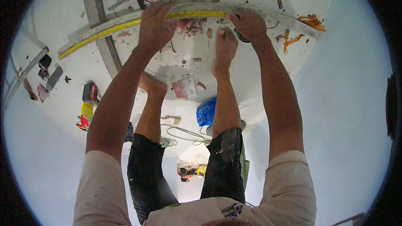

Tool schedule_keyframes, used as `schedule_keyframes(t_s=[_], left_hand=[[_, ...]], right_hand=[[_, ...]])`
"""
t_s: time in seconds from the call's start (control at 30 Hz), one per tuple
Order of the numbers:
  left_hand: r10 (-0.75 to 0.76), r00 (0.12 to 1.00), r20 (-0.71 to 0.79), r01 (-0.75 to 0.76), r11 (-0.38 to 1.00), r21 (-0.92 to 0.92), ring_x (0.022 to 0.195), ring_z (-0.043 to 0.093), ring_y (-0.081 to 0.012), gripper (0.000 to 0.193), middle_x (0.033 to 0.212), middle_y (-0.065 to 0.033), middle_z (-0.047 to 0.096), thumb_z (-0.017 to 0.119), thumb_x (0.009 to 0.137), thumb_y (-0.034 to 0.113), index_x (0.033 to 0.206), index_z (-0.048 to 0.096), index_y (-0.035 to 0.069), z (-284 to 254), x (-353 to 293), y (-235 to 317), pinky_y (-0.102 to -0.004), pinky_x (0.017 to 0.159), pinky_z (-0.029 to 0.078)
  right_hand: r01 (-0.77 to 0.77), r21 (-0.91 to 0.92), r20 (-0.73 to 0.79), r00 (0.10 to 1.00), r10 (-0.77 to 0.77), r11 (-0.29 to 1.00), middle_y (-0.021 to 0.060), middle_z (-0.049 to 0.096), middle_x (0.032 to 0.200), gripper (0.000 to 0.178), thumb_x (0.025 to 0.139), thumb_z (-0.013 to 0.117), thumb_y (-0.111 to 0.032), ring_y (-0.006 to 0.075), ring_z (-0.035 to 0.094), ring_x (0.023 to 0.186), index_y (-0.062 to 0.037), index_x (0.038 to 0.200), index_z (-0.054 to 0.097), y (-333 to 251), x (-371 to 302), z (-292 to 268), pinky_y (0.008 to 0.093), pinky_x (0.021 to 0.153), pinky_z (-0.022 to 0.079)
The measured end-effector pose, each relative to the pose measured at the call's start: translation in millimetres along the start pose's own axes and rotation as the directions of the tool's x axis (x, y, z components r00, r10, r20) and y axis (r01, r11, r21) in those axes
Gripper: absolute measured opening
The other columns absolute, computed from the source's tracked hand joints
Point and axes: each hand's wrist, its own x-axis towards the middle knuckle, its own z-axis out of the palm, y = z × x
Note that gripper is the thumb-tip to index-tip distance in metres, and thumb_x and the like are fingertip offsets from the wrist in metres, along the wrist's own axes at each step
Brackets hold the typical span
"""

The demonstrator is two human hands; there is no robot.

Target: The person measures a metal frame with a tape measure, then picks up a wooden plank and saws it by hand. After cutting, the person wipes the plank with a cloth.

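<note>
A long, pale wooden strip [289,21] lies across in front of me, its edges bent by the lens. The yellow tape measure blade [197,14] runs along its near edge from the left end to my right hand. My left hand [157,27] is closed over the strip and the blade, partway along. At the blade's right end my right hand [250,24] is closed on the tape measure. A dark, rounded edge shows under that palm; most of the case is hidden. My bare feet are on the floor just this side of the strip.
A long grey board [94,2] passes under the strip at left. Wood chips and orange shavings [312,21] litter the pale floor. Cordless tool batteries [90,92] lie at left. Near my legs are a blue bag [206,112], a pale cable [186,132] and a square piece [184,88].
</note>
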Motion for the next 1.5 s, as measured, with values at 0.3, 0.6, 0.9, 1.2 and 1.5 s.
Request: schedule_keyframes(t_s=[0.3, 0.6, 0.9, 1.2, 1.5], left_hand=[[0.125, 0.959, 0.256, -0.170, 0.972, 0.163, 0.132, 0.057, -0.0359, 0.071, 0.132, -0.0171, 0.065, 0.084, 0.083, 0.030, 0.145, 0.055, 0.010, 62.1, 41.3, 18.7, -0.0543, 0.115, 0.040], [0.143, 0.967, 0.210, -0.164, 0.983, 0.086, 0.127, 0.062, -0.0388, 0.068, 0.134, -0.0215, 0.066, 0.082, 0.085, 0.033, 0.141, 0.058, 0.004, 85.0, 53.4, 36.8, -0.0516, 0.112, 0.044], [0.013, 0.944, 0.329, -0.035, 0.998, 0.061, 0.122, 0.065, -0.0400, 0.070, 0.128, -0.0217, 0.070, 0.073, 0.089, 0.050, 0.139, 0.061, 0.003, 129.9, 99.0, 87.3, -0.0572, 0.109, 0.045], [0.051, 0.963, 0.264, -0.085, 0.989, 0.121, 0.120, 0.066, -0.0385, 0.066, 0.126, -0.0218, 0.070, 0.072, 0.088, 0.051, 0.135, 0.066, 0.005, 149.7, 89.7, 76.4, -0.0595, 0.104, 0.046], [-0.012, 0.961, 0.277, -0.037, 0.985, 0.171, 0.111, 0.070, -0.0390, 0.067, 0.118, -0.0214, 0.072, 0.070, 0.091, 0.060, 0.132, 0.067, 0.007, 142.1, 96.7, 90.9, -0.0567, 0.098, 0.052]], right_hand=[[-0.016, -0.040, 0.080, 0.997, 0.020, 0.999, 0.0215, 0.075, 0.094, 0.061, 0.101, 0.056, -0.061, 0.0398, 0.075, 0.089, -0.0056, 0.106, 0.079, 13.6, 7.2, -16.6, 0.0526, 0.086, 0.059], [-0.063, 0.008, 0.066, 0.996, 0.062, 0.998, 0.0219, 0.076, 0.096, 0.055, 0.099, 0.061, -0.056, 0.0383, 0.076, 0.089, -0.0054, 0.107, 0.080, 73.3, 2.2, -23.7, 0.0525, 0.085, 0.059], [0.206, -0.123, 0.041, 0.979, -0.202, 0.971, 0.0211, 0.076, 0.093, 0.049, 0.098, 0.064, -0.054, 0.0378, 0.075, 0.088, -0.0074, 0.101, 0.081, 95.4, 16.8, -2.9, 0.0529, 0.086, 0.059], [0.011, 0.051, 0.229, 0.973, -0.023, 0.999, 0.0169, 0.076, 0.092, 0.045, 0.099, 0.063, -0.050, 0.0345, 0.074, 0.088, -0.0091, 0.098, 0.082, 88.2, 30.1, -18.8, 0.0510, 0.091, 0.058], [0.050, 0.060, 0.254, 0.965, -0.064, 0.997, 0.0170, 0.075, 0.088, 0.046, 0.096, 0.064, -0.050, 0.0338, 0.073, 0.083, -0.0074, 0.095, 0.081, 99.2, 34.6, -10.7, 0.0508, 0.088, 0.058]])
